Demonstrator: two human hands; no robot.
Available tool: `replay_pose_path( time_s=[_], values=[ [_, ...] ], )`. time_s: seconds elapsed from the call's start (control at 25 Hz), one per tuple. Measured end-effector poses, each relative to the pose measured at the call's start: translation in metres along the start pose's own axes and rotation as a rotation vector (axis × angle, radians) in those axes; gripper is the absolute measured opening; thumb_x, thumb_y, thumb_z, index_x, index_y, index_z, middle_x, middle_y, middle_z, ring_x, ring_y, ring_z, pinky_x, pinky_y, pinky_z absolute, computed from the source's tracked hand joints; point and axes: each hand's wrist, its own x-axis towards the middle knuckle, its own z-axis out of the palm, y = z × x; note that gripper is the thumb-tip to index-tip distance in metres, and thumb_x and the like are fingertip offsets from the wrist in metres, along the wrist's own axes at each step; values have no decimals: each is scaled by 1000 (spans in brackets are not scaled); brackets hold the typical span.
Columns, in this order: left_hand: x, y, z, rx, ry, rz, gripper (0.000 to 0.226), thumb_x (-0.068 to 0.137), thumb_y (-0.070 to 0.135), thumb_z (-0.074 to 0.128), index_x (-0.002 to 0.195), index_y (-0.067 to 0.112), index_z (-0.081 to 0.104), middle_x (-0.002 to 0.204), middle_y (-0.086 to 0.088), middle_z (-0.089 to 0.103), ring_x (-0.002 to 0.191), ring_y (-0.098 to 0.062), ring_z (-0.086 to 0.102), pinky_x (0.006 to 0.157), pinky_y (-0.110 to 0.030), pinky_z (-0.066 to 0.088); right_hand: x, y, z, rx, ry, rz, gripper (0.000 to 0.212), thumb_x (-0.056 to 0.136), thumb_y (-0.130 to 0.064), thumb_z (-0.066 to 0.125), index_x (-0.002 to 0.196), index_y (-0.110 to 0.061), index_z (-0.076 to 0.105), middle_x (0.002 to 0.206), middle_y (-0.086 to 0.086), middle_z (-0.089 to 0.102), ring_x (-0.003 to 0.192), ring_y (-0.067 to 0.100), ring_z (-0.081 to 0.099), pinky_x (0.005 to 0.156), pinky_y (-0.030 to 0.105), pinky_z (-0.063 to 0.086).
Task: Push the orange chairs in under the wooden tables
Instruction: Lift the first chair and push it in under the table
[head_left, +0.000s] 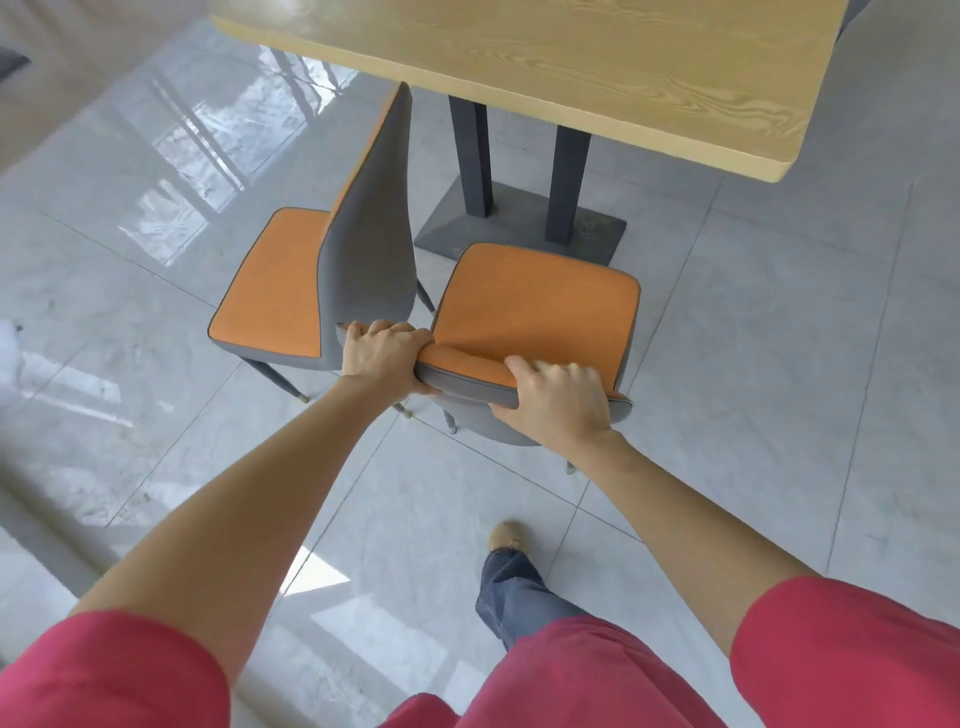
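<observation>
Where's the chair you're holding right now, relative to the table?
The held chair is centre frame, its seat short of the wooden table edge, facing the dark pedestal base, beside the second chair.

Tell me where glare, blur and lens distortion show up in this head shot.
Head view: window glare washes over the glossy floor tiles at upper left; the right hand has motion-smeared fingers on the chair backrest, while the left hand looks sharper; the wide-angle lens stretches the wooden table and slants the second chair.
</observation>
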Motion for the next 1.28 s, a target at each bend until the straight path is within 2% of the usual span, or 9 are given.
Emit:
replay_pose_path(
  time_s=[0.12, 0.32, 0.48, 0.64, 0.72, 0.8, 0.92, 1.08, 1.28],
  values=[
    [30, -14, -11, 2, -5, 40, 53, 77, 52, 67, 124, 33, 54, 127, 7, 58, 128, -23, 44, 107, -42, 29, 30, 0, 7, -21, 1, 40, 40, 44, -54, 80, 55, -20, 63, 33, -4, 50, 26, 16, 50, 36, 11, 31],
    [63, -28, -23, -10, -18, 94, 55, 79, 51, 66, 129, 33, 50, 134, 7, 55, 131, -25, 41, 111, -48, 27, 66, 1, 14, -52, -34, 69, 37, 45, -53, 80, 58, -22, 65, 33, -4, 48, 25, 16, 45, 42, 12, 20],
    [80, -40, -28, 74, -32, 188, 55, 82, 52, 62, 131, 31, 48, 135, 5, 53, 129, -27, 43, 112, -45, 28, 76, -4, 19, -63, -40, 95, 41, 43, -54, 82, 61, -21, 67, 33, -4, 47, 25, 16, 45, 35, 11, 29],
    [100, -51, -39, 63, -46, 252, 55, 82, 52, 61, 132, 31, 48, 132, 2, 55, 126, -28, 46, 106, -44, 32, 93, -12, 21, -92, -78, 197, 44, 44, -56, 82, 70, -22, 71, 38, -5, 54, 29, 16, 51, 37, 12, 34],
    [108, -51, -42, 59, -51, 308, 57, 82, 51, 61, 133, 30, 47, 130, 1, 56, 123, -29, 48, 104, -44, 34, 97, -11, 17, -103, -112, 262, 42, 53, -53, 81, 81, -22, 72, 50, -4, 63, 41, 19, 60, 42, 18, 42],
    [119, -47, -44, 33, -65, 370, 58, 82, 51, 62, 133, 29, 47, 130, -1, 56, 122, -31, 49, 105, -47, 34, 103, -7, 11, -53, -183, 351, 43, 72, -50, 71, 106, -23, 67, 79, -1, 72, 69, 23, 68, 57, 27, 49],
    [139, -47, -53, 17, -95, 401, 61, 82, 52, 61, 136, 29, 44, 131, -2, 55, 124, -33, 47, 106, -51, 32, 121, -4, 7, -22, -268, 461, 49, 83, -50, 60, 124, -24, 55, 104, 0, 69, 93, 25, 65, 72, 31, 48],
    [157, -48, -58, 54, -110, 459, 59, 83, 53, 59, 135, 28, 45, 129, -3, 56, 123, -33, 47, 103, -52, 33, 132, -1, 14, -74, -293, 498, 52, 83, -51, 60, 127, -25, 53, 110, 0, 68, 98, 24, 64, 80, 32, 49],
    [168, -52, -60, 36, -88, 497, 54, 83, 52, 60, 130, 27, 51, 124, -3, 60, 119, -31, 52, 100, -49, 36, 138, -2, 17, -67, -276, 532, 49, 82, -50, 61, 124, -24, 55, 106, 2, 69, 93, 26, 64, 79, 33, 49]
  ],
)
